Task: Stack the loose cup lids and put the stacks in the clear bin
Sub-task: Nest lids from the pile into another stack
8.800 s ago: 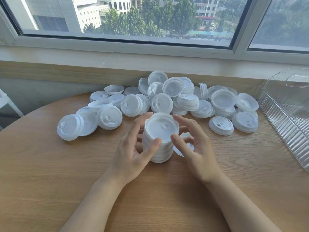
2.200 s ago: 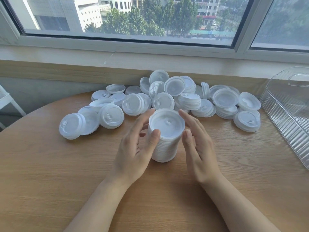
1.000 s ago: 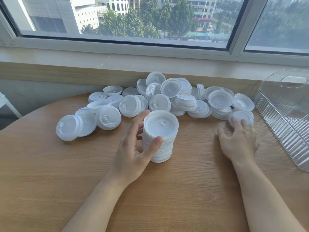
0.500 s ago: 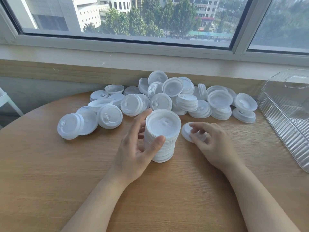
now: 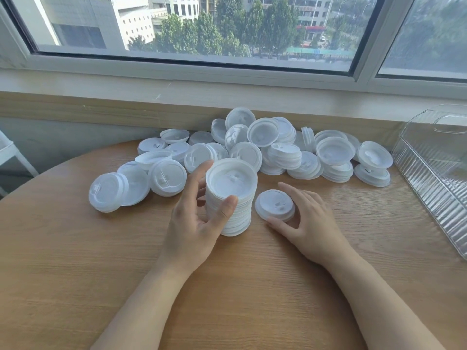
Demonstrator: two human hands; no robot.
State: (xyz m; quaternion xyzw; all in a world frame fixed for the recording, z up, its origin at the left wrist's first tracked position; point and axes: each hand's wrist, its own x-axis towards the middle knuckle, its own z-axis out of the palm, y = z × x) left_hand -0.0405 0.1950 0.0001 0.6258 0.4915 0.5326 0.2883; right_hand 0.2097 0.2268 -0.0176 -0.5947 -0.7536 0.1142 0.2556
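Daylight from a wide window [image 5: 202,26] over a pale sill; round wood-grain counter [image 5: 75,274] below it.

Left grip [image 5: 194,223]: thumb and fingers curled around a tall upright stack of white lids [image 5: 231,198], thumb on the near side, fingers wrapped around the far left side. Stack base rests on the counter.

Right grip [image 5: 310,223]: just to the right of the left one, fingers curved around a single lid [image 5: 275,205]. That lid lies flat on the counter, dome up, just beside the stack's base on its right. Thumb tip at the lid's near edge, index finger along its far edge; I cannot tell whether they actually press on it.

Beyond both grips, toward the sill: a heap of loose lids [image 5: 278,147], some flat, some on edge, some nested in short stacks. A few more lids [image 5: 118,185] spread to the left of the left grip.

Well to the right of the right grip: a clear ribbed bin [image 5: 434,168] at the counter's edge, handle cut-out in its end wall. No lids show in the visible part.
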